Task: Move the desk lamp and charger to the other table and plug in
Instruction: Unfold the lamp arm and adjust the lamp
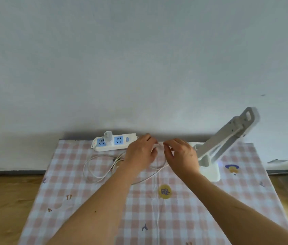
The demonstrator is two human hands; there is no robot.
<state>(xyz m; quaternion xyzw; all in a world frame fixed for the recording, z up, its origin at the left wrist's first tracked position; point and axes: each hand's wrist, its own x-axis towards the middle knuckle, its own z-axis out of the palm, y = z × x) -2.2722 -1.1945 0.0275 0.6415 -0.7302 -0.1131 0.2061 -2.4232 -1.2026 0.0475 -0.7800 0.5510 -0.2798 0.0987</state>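
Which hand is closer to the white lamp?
Right. The right hand sits just left of the lamp; the left hand is farther left, beside the power strip.

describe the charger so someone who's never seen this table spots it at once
On the pink checked tablecloth, look to the far edge by the wall for the white power strip. The charger is the small white block standing up from it among the blue sockets, the only thing plugged in.
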